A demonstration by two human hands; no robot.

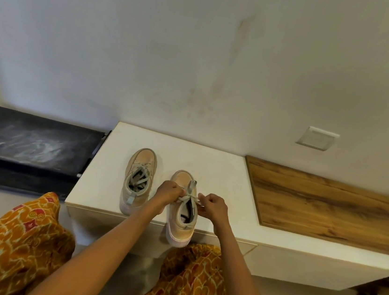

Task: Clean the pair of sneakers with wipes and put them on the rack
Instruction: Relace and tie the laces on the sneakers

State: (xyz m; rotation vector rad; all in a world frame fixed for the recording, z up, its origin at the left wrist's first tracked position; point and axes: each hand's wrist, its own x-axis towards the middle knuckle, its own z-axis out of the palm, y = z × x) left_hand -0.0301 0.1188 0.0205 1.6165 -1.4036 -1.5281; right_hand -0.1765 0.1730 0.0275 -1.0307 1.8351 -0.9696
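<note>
Head view: right sneaker [181,215] runs toe-away, heel over bench [222,175] edge.
Left hand [168,193]: pinched on laces [189,197].
Right hand [214,207]: pinched on laces opposite.
Left sneaker [138,179]: just beside, untouched.

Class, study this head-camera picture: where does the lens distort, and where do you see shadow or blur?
Head view: wide-angle bending curves the white bench edge and the wall corner; soft shadow falls under both hands, left hand and right hand, at the near sneaker; the patterned cloth at the frame's bottom looks slightly soft.
</note>
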